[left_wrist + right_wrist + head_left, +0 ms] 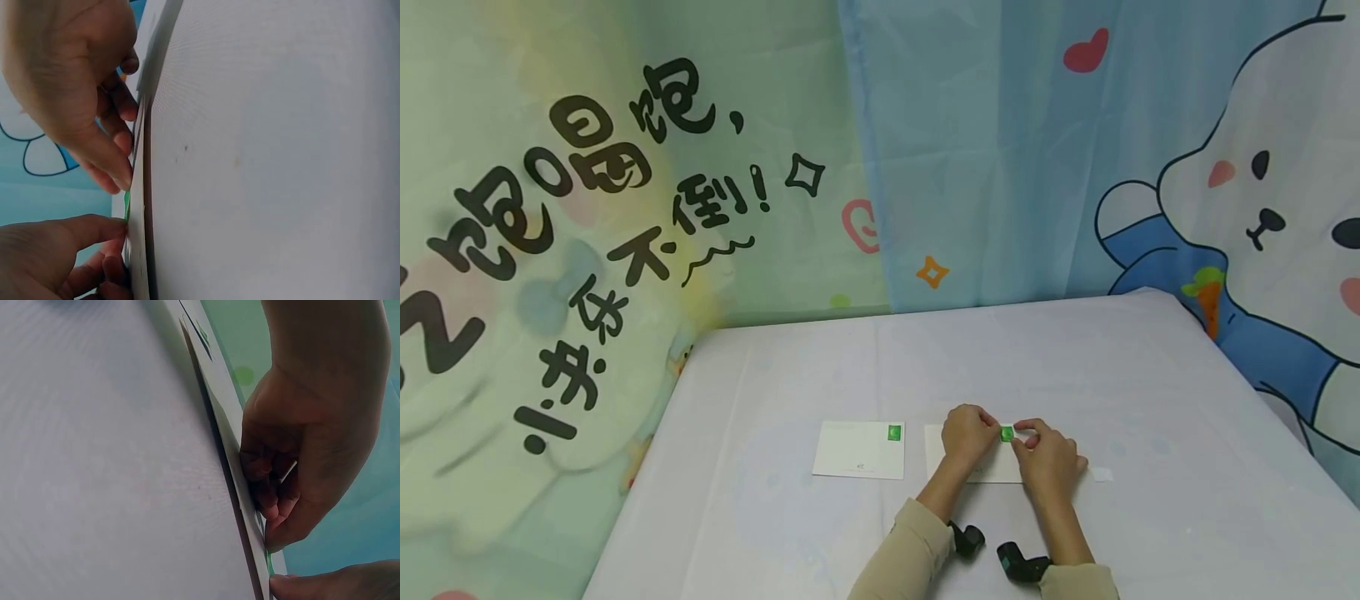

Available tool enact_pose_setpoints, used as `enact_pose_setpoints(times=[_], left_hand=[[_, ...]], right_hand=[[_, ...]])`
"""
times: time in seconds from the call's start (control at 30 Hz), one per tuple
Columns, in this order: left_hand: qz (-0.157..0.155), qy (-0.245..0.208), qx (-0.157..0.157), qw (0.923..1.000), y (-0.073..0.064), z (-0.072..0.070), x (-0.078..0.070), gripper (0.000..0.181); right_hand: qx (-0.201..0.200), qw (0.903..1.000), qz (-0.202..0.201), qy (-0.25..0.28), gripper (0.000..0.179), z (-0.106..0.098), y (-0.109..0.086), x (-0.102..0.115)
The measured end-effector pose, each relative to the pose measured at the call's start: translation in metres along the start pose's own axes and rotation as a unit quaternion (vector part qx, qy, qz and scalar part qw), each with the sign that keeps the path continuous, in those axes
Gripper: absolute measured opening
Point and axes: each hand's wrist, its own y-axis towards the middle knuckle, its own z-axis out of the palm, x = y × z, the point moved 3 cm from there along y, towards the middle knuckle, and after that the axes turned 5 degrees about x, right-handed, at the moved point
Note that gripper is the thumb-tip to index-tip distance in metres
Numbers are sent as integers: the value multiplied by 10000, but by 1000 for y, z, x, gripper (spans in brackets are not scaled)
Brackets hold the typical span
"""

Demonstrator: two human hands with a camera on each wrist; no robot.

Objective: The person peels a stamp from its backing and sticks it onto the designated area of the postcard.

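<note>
A small green stamp [1007, 433] lies at the upper right corner of a white envelope [997, 473], between the fingertips of both hands. The left hand [968, 433] pinches the stamp's left edge with thumb and forefinger, its other fingers curled over the envelope. From the other side, the right hand [1051, 460] pinches the right edge. In the left wrist view the stamp [127, 205] shows as a thin green strip close against the paper, the right hand [84, 94] above it and the left hand [56, 256] below. Both hands hide much of the envelope.
Left of the hands lies a second white envelope [857, 454] with a green stamp [894, 432] in its upper right corner. A small white paper piece [1102, 474] is right of the right hand. Black wrist devices [967, 540] sit at both wrists. Printed curtains [970, 150] hang behind the white-covered table [775, 517].
</note>
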Motion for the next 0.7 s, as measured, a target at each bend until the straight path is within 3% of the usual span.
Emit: enact_pose_setpoints(times=[0.27, 0.7], left_hand=[[-304, -564, 108, 9979, 0, -3, 3, 10], [-271, -403, -173, 9987, 3, 0, 4, 18]], right_hand=[[-15, 9999, -130, -81, 25, 1, 0, -1], [-42, 9988, -408, -276, 25, 0, -3, -3]])
